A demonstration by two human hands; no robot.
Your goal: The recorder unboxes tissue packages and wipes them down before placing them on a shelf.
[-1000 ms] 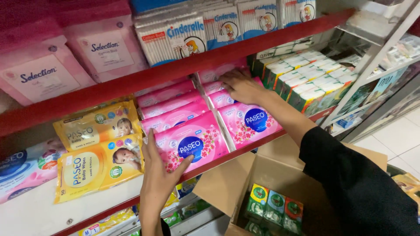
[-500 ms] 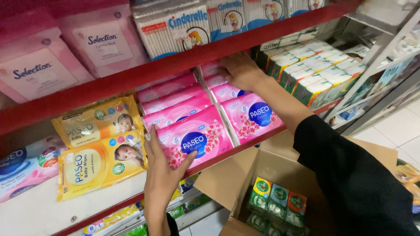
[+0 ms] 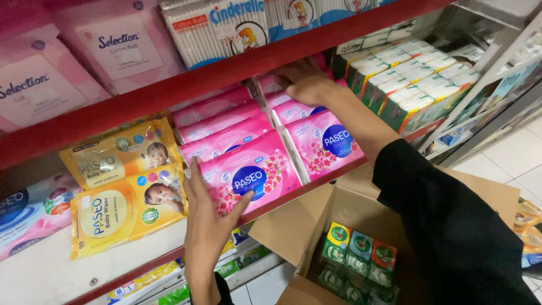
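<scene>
Two rows of pink flower-printed wipe packs lie on a red-edged shelf. My left hand rests flat, fingers spread, on the left edge of the front pack of the left row. My right hand reaches deep into the shelf, its fingers on the rear packs of the right row; the fingertips are hidden under the shelf above. My right arm in a black sleeve crosses the right row.
Yellow baby-wipe packs lie left of the pink rows. Green-and-white boxes fill the shelf's right end. Below stands an open cardboard box holding small colourful packs. Bags of cotton buds sit on the shelf above.
My right hand has pushed farther back into the shelf. My left hand has slid up onto the front pink pack's left edge.
</scene>
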